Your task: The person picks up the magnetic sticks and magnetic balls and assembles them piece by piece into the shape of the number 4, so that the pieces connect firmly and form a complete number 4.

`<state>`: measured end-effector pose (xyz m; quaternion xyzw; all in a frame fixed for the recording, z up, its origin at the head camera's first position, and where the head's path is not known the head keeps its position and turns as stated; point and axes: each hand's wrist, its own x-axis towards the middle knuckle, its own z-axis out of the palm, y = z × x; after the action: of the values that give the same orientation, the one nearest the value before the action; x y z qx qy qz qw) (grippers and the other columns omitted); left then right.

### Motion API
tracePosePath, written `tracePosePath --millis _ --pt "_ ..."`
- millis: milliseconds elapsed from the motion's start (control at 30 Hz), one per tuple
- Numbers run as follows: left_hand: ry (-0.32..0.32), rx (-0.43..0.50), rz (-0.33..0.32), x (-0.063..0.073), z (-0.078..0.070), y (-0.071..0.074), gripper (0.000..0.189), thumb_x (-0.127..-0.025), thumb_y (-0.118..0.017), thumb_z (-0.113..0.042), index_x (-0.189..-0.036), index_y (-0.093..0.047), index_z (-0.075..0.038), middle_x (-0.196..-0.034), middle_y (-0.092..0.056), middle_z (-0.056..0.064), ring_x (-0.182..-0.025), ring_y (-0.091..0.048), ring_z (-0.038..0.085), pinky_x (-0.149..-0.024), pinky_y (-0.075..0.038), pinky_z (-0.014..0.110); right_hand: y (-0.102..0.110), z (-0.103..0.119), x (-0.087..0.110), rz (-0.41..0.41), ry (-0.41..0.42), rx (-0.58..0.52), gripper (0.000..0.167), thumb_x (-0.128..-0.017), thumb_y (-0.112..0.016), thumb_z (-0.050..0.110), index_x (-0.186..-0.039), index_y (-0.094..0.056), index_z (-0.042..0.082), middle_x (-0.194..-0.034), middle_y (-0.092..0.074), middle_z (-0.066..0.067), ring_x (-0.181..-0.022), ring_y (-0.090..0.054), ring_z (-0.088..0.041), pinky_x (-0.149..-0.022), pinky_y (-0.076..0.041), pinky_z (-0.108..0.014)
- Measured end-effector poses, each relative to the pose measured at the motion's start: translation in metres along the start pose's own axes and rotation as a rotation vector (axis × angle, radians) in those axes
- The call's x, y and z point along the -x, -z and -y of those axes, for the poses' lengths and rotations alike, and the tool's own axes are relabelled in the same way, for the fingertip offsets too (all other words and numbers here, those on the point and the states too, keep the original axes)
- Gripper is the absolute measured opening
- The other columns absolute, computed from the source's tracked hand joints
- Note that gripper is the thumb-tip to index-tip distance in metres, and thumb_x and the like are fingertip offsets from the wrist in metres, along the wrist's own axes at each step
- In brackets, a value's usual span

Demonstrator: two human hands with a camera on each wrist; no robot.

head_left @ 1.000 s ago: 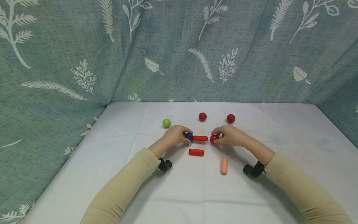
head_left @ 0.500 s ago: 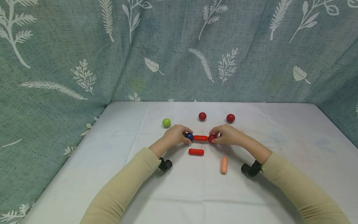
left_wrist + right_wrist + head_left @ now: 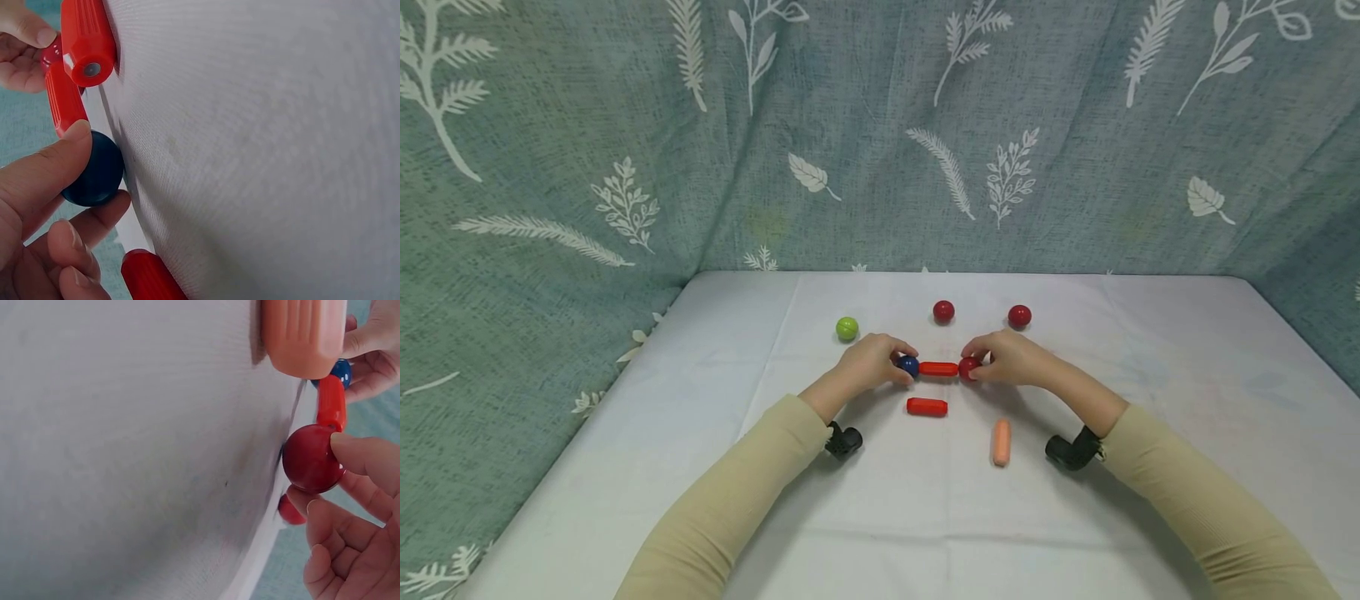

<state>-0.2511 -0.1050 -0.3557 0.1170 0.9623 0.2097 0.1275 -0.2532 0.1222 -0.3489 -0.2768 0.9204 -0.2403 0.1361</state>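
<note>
My left hand pinches a blue ball between thumb and fingers. A red ridged rod runs right from that ball, its left end against it. At the rod's other end a dark red ball touches it, pinched by my right hand. All three make a straight line low over the white cloth. A second red rod lies in front, with a small round metal disc in its end. An orange rod lies nearer, at the right.
Behind the hands are a green ball and two more red balls, one in the middle and one farther right. Another red piece shows at the bottom of the left wrist view. A leaf-patterned curtain stands behind the white-covered table.
My right hand has moved left with the dark red ball, and the gap between ball and rod has closed. The left hand and blue ball have stayed in place.
</note>
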Motion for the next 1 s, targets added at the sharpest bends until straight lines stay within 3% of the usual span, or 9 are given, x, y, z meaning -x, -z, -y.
tracePosePath --millis 400,567,667,800,1000 --pt "0.009 -0.015 0.004 0.000 -0.001 0.000 0.044 -0.074 -0.076 -0.023 -0.117 -0.064 -0.021 -0.099 -0.063 0.003 -0.082 -0.052 0.016 -0.067 -0.042 0.024 0.000 -0.001 -0.001 0.008 -0.009 -0.012 0.030 -0.082 -0.066 0.011 -0.111 -0.063 0.005 -0.096 -0.066 -0.008 -0.074 -0.056 -0.015 -0.064 -0.049 -0.023" --pt "0.002 0.004 0.037 0.000 0.002 0.001 0.045 -0.077 -0.074 -0.026 -0.120 -0.062 -0.023 -0.111 -0.061 0.004 -0.086 -0.052 0.017 -0.066 -0.044 0.026 0.000 -0.001 -0.001 0.021 -0.025 -0.025 0.031 -0.083 -0.065 0.011 -0.113 -0.062 0.005 -0.099 -0.066 -0.010 -0.076 -0.057 -0.016 -0.063 -0.049 -0.023" --pt "-0.056 -0.017 0.065 0.001 0.008 0.003 0.046 -0.080 -0.071 -0.027 -0.124 -0.059 -0.024 -0.124 -0.057 0.003 -0.099 -0.052 0.017 -0.080 -0.046 0.030 -0.001 -0.001 -0.002 0.027 -0.030 -0.029 0.031 -0.083 -0.065 0.011 -0.113 -0.062 0.005 -0.100 -0.066 -0.010 -0.077 -0.057 -0.016 -0.064 -0.049 -0.023" --pt "-0.165 -0.049 0.092 0.002 0.017 0.008 0.042 -0.084 -0.067 -0.023 -0.125 -0.058 -0.025 -0.130 -0.054 0.000 -0.118 -0.048 0.017 -0.099 -0.038 0.036 0.000 -0.001 -0.003 0.029 -0.023 -0.027 0.031 -0.083 -0.065 0.010 -0.113 -0.062 0.005 -0.099 -0.066 -0.010 -0.076 -0.056 -0.015 -0.064 -0.048 -0.023" --pt "-0.304 -0.038 0.106 0.004 0.026 0.015 0.033 -0.086 -0.064 -0.013 -0.117 -0.063 -0.021 -0.121 -0.060 0.000 -0.116 -0.051 0.016 -0.095 -0.041 0.033 0.001 -0.004 -0.006 0.014 -0.002 -0.011 0.031 -0.083 -0.065 0.010 -0.114 -0.062 0.006 -0.102 -0.065 -0.010 -0.083 -0.057 -0.018 -0.069 -0.049 -0.025"
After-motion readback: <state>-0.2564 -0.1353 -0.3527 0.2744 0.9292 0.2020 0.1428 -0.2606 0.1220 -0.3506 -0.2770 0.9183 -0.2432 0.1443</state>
